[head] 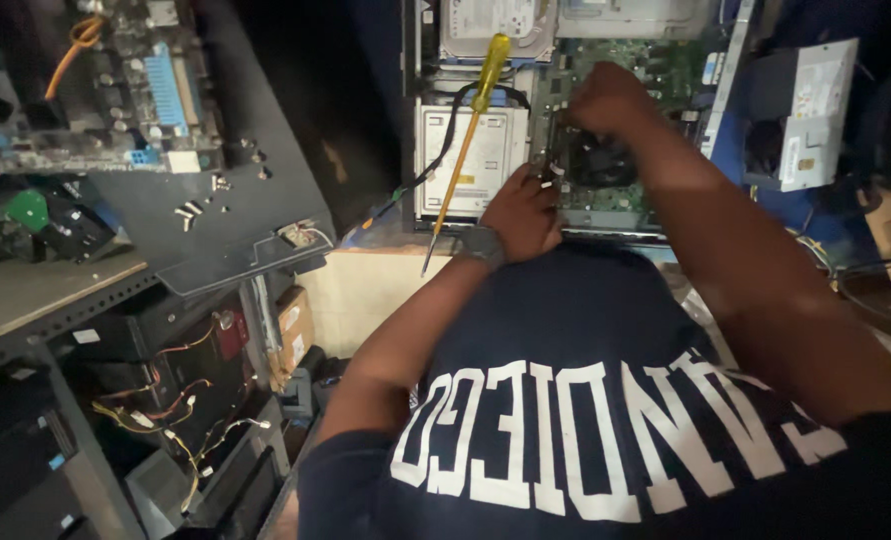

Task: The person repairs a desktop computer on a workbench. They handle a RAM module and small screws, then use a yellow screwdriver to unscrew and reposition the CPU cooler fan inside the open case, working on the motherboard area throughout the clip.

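An open computer case (417,120) lies in front of me with a green circuit board (665,70) inside. My left hand (521,212) rests at the near edge of a black fan unit (597,160), fingers curled on small cables there. My right hand (605,97) is closed over the far side of the same fan unit. A yellow-handled screwdriver (471,118) lies loose across a silver drive (470,160), left of my left hand. A watch sits on my left wrist.
A grey power supply (810,110) lies at the right of the case. Another circuit board (115,80) and loose screws sit on a dark panel at the left. Below it, shelves hold parts and coloured wires (180,400).
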`<action>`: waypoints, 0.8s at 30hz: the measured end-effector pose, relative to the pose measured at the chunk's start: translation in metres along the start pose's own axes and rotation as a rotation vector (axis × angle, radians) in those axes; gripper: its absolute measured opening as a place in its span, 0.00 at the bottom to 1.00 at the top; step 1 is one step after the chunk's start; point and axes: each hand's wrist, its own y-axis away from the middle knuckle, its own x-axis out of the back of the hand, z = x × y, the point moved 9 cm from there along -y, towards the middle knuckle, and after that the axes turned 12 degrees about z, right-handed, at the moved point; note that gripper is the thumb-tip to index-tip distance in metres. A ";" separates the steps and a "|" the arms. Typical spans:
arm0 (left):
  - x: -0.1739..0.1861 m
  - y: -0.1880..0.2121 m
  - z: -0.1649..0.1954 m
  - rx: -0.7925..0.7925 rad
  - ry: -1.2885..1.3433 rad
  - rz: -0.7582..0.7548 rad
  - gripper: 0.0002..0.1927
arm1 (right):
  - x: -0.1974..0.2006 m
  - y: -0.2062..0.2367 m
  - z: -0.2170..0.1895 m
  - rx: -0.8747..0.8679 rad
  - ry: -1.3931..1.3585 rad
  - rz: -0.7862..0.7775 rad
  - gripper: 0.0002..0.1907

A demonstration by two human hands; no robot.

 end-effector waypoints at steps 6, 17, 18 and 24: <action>0.000 -0.003 0.002 0.005 -0.060 0.013 0.17 | -0.006 0.000 0.023 -0.012 -0.175 0.051 0.18; 0.002 -0.008 0.002 -0.007 -0.036 0.008 0.17 | -0.003 0.006 0.018 -0.103 -0.289 0.032 0.22; 0.001 -0.008 0.002 -0.008 -0.039 -0.004 0.18 | -0.006 0.005 0.021 -0.122 -0.275 0.007 0.22; 0.001 -0.008 0.000 0.005 -0.066 0.015 0.19 | -0.005 -0.003 0.018 -0.023 -0.110 0.054 0.23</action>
